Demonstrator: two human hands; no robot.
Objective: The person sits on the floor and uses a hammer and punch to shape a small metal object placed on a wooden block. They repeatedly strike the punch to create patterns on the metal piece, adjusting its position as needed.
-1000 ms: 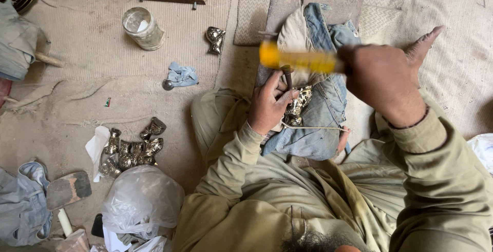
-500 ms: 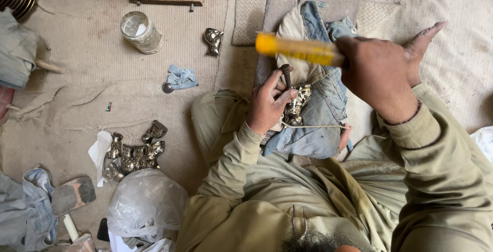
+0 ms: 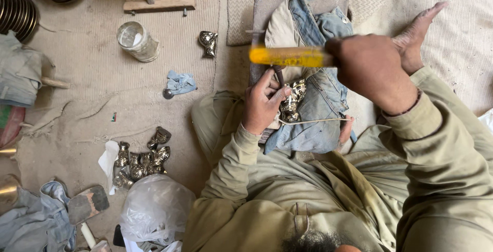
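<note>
Right hand around yellow-handled hammer, left hand steadying punch on metal piece

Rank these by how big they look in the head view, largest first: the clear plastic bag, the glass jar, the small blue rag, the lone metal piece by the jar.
1. Clear plastic bag
2. Glass jar
3. Small blue rag
4. Lone metal piece

The jar and the rag look close in size, so their order is unsure.

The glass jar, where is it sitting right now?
In the head view, the glass jar lies tilted on the sacking floor at upper left, below the wooden block and left of a lone small metal piece.
</note>
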